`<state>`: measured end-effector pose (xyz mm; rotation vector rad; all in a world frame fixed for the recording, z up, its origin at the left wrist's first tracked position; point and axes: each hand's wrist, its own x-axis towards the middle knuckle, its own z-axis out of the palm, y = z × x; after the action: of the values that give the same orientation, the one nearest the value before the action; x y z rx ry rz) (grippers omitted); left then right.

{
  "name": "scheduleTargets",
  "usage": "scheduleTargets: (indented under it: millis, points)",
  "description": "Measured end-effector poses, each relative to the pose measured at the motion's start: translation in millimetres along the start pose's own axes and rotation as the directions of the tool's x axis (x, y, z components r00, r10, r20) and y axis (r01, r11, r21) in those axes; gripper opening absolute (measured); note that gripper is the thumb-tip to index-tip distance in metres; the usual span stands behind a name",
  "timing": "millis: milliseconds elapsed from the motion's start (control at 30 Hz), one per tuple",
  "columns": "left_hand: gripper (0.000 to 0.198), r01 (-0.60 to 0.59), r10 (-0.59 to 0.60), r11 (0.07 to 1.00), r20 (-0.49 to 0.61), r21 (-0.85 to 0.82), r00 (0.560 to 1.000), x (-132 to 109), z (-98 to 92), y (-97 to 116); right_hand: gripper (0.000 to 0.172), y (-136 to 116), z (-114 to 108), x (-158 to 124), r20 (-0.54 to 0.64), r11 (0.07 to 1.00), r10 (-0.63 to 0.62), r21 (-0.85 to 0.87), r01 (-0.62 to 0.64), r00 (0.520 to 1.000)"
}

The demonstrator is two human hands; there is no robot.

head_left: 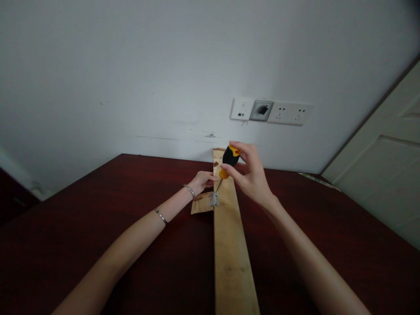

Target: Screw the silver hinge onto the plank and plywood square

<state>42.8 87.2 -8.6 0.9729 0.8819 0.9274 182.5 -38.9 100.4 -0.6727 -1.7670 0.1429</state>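
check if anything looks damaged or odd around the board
Yes, the wall has dark scuffs and a thin streak just above the table, odd against the pale surface around them. The long board also has a dark brown patch near its far end, unlike the paler wood; whether that is damage, I can't tell.

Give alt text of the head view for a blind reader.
The right hand holds a yellow-and-black screwdriver, its tip at a metal hinge spanning a wooden plank and a small wooden piece. The left hand is at the plank's left edge; a dark red table lies beneath, a white wall behind.
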Motion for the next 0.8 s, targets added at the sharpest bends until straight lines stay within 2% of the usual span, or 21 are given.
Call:
scheduleTargets:
  millis: [133,267,400,533,700,800]
  points:
    - [0.024,0.008,-0.008,1.0,-0.002,-0.004,1.0,-1,0.0,0,0.037,-5,-3,3,0.015,0.998,-0.046,0.035,0.045,0.999]
    - [0.021,0.006,-0.006,1.0,-0.005,-0.001,1.0,-5,1.9,2,0.032,-4,-1,3,-0.056,0.999,-0.036,0.034,0.038,0.998]
    - [0.018,0.009,-0.009,1.0,0.016,0.005,1.0,-7,3.7,3,0.037,-4,3,2,-0.056,1.0,0.002,0.014,-0.001,0.998]
    - [0.021,0.025,-0.025,1.0,0.012,0.005,1.0,-7,3.8,3,0.036,-3,4,2,-0.005,0.995,0.001,0.101,-0.001,1.0]
    - [0.021,0.006,-0.005,1.0,0.016,-0.003,1.0,-9,4.0,2,0.036,0,9,3,-0.095,0.997,0.03,0.07,-0.023,0.995]
    - [0.019,0.001,-0.001,1.0,0.001,-0.006,1.0,-8,4.1,2,0.034,-4,8,5,-0.071,0.999,0.031,0.035,-0.029,0.997]
